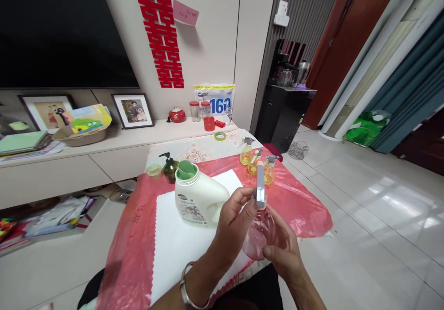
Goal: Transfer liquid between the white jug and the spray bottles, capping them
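A pink see-through spray bottle (255,238) with a grey trigger head (260,185) is held between my hands over the near right part of the table. My left hand (236,215), with a metal bangle on its wrist, has its fingers closed at the collar below the trigger. Around the bottle's body wraps my right hand (284,247), thumb near the base. Just left of my left hand stands a large white jug (194,199), open at the top, with a green cup (187,169) in its mouth. Several spray bottles with yellow liquid (252,167) are grouped beyond my hands.
A white cloth (173,259) lies on the red plastic sheet (128,236) over the table. A dark green pump bottle (169,169) and a pale green cap (154,170) are behind the jug. Green tape (219,136) is at the back. Jars and a red pot (176,114) line the cabinet.
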The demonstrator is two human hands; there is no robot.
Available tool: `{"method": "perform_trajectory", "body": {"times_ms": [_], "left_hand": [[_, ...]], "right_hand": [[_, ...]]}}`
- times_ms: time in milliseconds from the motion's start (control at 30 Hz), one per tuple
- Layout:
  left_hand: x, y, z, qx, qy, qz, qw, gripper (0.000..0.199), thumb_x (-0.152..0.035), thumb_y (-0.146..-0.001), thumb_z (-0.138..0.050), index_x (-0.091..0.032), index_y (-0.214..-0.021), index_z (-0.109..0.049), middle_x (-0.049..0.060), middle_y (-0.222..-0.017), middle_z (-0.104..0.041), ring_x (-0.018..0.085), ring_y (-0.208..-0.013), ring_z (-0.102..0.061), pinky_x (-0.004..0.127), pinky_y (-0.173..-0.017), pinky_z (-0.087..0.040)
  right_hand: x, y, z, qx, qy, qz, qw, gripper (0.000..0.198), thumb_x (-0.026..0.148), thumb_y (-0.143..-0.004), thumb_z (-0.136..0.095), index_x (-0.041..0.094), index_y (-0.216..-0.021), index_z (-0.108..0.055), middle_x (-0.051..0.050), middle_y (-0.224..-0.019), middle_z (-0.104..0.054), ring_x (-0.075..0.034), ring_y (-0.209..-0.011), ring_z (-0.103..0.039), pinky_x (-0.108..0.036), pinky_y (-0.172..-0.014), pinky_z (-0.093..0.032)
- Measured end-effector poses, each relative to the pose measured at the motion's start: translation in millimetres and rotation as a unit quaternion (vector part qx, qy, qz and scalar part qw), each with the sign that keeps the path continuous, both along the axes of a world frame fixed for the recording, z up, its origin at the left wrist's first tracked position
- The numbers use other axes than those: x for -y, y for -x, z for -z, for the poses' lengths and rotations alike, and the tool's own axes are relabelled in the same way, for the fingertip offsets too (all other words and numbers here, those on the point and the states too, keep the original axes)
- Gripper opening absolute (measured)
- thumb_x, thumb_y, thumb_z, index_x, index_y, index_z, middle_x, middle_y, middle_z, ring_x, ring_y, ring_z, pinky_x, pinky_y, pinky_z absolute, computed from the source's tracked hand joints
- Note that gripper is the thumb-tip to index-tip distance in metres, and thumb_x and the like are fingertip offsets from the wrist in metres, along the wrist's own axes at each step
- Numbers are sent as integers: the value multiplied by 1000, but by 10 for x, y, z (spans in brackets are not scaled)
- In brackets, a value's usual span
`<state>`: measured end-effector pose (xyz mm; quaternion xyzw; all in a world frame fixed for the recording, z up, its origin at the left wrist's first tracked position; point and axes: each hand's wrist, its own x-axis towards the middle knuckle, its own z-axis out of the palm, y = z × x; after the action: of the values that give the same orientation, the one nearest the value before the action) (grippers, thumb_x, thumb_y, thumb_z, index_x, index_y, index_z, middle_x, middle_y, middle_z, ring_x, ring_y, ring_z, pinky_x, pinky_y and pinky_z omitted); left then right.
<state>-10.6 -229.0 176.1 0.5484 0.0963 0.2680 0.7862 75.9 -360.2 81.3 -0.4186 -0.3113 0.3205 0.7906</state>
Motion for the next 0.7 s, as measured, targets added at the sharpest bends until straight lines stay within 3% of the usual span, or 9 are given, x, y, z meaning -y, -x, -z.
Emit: {"method": "perform_trajectory", "body": {"times_ms": [167, 300, 433, 567, 700], "left_hand": [[38, -26, 72, 0, -67, -63, 996, 41, -50, -79, -84, -19, -98, -64, 1, -90, -64, 17, -84, -59, 29, -80, -48], [9, -20, 98, -9, -100, -39, 994, 30, -46, -88, -76, -18, -93, -68, 1, -89, -59, 17, -84, -56, 29, -80, -47], [-30, -25, 147, 10, -67, 37, 997, 25, -42, -93, -72, -18, -100, -69, 4, -96, -64, 18, -91, -61, 31, -87, -49], [-12, -47, 182, 26, -15, 22, 999, 29, -38, -90, -77, -19, -111, -68, 6, -105, -73, 21, -100, -67, 33, -94, -50], [26, -19, 167, 2, -49, 19, 999, 24, -41, -97, -68, -19, -108, -70, 8, -110, -76, 22, -102, -68, 35, -97, -50]], "right_hand": [[-20, 35, 21, 18, 1, -8, 1000, 88, 36, -71, -95, 30, -150, -57, -13, -155, -45, -37, -144, -44, -53, -120, -41], [50, 3, 98, 14, -3, -10, 1000, 89, 34, -70, -95, 33, -150, -56, -11, -155, -46, -36, -144, -45, -51, -120, -42], [97, -34, 98, 6, 6, -15, 1000, 88, 34, -69, -95, 33, -149, -58, -11, -153, -49, -35, -143, -46, -51, -121, -41], [102, -31, 76, -2, 15, 7, 1000, 87, 37, -67, -96, 32, -146, -61, -11, -152, -50, -36, -143, -46, -52, -121, -40], [110, -38, 108, -10, 26, 13, 1000, 91, 35, -64, -97, 31, -147, -60, -12, -152, -49, -36, -144, -45, -52, -120, -41]]}}
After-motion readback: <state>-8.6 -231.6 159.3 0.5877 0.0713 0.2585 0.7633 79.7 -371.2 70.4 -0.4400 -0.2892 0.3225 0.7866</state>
